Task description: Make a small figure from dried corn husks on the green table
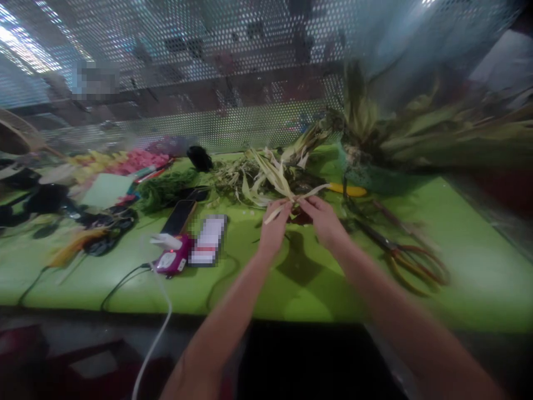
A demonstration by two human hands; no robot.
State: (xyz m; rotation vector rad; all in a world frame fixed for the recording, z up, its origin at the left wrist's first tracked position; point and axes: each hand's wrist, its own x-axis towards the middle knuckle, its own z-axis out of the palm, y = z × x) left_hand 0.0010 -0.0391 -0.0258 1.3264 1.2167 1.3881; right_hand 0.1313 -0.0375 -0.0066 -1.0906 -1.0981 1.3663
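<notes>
Both of my hands meet over the green table [266,289], fingers closed on pale, dry leaf strips [277,178] that look like corn husk. My left hand [275,225] pinches the strips from the left, with one piece lying across its fingers. From the other side my right hand [322,219] grips a strip that sticks out to the upper right. Something dark reddish shows between the hands, too blurred to name. Just beyond lies a heap of dried stems and leaves [233,178]. A yellow handle [347,190] rests to the right of the strips.
Large scissors [393,247] lie right of my right arm. Left are a phone with a lit screen [209,240], a dark phone [179,216], a purple power adapter [172,258] with cables, green netting [164,189] and pink material [139,161]. Long dry leaves [449,133] spread at the right. Perforated metal [233,72] stands behind.
</notes>
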